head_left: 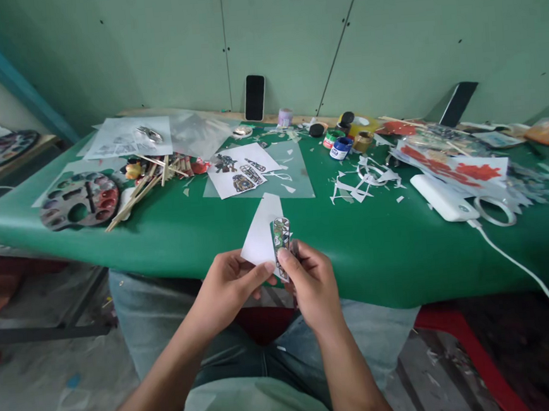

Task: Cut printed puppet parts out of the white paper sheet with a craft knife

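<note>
Green wall (157, 44) fills the far side, top cut off by the frame. Green-covered table (186, 228) below it, right end running out of frame. Jeans-clad legs (146, 329) at near edge, partly under the table, partly behind the forearms.

Far left: second palette (4, 147), cut off by frame edge. Left on table: paint palette (82, 181), wells smeared; wooden sticks (135, 194) in a pile beside it, things under them hard to make out. Right: sheet with red paint (478, 170) over a clutter of plastic, contents unclear.

Left hand (228, 285), near centre: thumb and fingers closed on a white paper piece (260, 232), lower edge hidden by the hand. Right hand (315, 284), just beside it: thumb pressed on a patterned cutout (281, 233), covering its middle; something dark by the fingers, can't tell what. Cutout overlaps the paper's right side, both at the table's near edge.

Beyond the hands: printed sheets (228, 184), prints too small to read. Far: phone (255, 97) leaning on wall, screen dark. Right: white device (442, 198), its cable leaving frame. Smallest: blue paint jar (341, 148), label illegible; paper scraps (363, 192), tangled.
</note>
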Tool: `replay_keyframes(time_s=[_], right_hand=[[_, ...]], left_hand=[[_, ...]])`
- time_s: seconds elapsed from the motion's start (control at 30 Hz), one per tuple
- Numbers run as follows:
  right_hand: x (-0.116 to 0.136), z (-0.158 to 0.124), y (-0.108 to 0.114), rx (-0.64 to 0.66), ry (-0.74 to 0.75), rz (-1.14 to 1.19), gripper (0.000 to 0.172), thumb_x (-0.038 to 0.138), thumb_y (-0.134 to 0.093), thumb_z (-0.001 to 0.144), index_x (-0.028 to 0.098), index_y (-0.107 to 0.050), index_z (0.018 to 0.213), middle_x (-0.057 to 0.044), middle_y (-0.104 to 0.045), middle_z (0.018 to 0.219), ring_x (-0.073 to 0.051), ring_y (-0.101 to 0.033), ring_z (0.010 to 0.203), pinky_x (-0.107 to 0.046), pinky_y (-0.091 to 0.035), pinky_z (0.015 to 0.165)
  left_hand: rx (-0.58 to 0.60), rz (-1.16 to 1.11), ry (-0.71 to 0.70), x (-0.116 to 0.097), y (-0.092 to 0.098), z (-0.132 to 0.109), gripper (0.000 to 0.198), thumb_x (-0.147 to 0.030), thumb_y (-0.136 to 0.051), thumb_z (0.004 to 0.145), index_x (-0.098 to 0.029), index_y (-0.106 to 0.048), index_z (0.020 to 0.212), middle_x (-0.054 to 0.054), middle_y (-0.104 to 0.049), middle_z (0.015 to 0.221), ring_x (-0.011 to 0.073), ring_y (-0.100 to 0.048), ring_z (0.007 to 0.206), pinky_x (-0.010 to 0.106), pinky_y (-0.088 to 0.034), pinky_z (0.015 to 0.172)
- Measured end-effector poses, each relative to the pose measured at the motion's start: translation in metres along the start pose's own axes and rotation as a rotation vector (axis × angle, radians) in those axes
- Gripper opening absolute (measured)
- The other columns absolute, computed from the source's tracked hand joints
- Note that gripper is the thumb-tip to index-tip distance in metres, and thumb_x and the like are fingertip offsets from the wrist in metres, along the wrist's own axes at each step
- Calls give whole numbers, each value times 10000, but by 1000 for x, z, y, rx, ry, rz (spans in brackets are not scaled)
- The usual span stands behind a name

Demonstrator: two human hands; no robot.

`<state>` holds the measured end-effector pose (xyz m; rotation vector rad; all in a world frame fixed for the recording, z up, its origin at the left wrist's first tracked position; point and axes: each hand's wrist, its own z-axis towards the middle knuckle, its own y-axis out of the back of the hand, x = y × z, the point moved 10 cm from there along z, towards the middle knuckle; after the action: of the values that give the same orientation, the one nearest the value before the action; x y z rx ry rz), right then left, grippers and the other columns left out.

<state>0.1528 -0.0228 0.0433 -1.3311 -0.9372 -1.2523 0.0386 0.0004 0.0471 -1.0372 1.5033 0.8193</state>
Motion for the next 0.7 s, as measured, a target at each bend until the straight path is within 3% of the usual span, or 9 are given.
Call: replay_keyframes(time_s=[0.3, 0.4, 0.5, 0.6, 0.7], right_hand=[[0, 2, 3, -11, 19, -29, 359, 503, -595, 848, 209, -489, 671, 62, -405, 536, -66, -296, 457, -218, -253, 430], [9, 15, 8, 28, 57, -166, 375, 497, -592, 852, 206, -472, 647, 62, -397, 528, -68, -317, 467, -226, -251, 447], [18, 43, 13, 89, 93, -329, 391, 488, -585, 853, 209, -445, 618, 66, -377, 514, -69, -317, 468, -235, -233, 453], [18, 86, 21, 129, 123, -507, 384, 423, -573, 858, 208, -425, 576, 65, -370, 504, -71, -309, 470, -247, -198, 460], [2, 131, 24, 247, 67, -620, 365, 363, -649, 805, 203, -452, 543, 72, -347, 474, -67, -289, 457, -255, -155, 470]], left_hand=[[5, -23, -41, -7, -3, 3, 309, -409, -745, 675, -148, -583, 707, 0, -612, 623, 75, -483, 496, 211, -430, 491], [-17, -59, -96, -14, 6, 23, 404, -394, -755, 668, -175, -519, 912, -26, -614, 695, 86, -536, 564, 206, -458, 531], [-15, -38, -192, -24, 15, 58, 657, -350, -750, 689, -181, -401, 1220, -63, -563, 640, 103, -546, 594, 202, -439, 552], [-22, 195, -272, -27, 19, 96, 671, -329, -677, 762, -185, -369, 1340, -92, -459, 542, 105, -480, 523, 221, -397, 543], [-209, 692, -373, -32, 28, 117, 594, -264, -664, 753, -212, -465, 1311, -1, -583, 725, 180, -574, 699, 307, -452, 689]])
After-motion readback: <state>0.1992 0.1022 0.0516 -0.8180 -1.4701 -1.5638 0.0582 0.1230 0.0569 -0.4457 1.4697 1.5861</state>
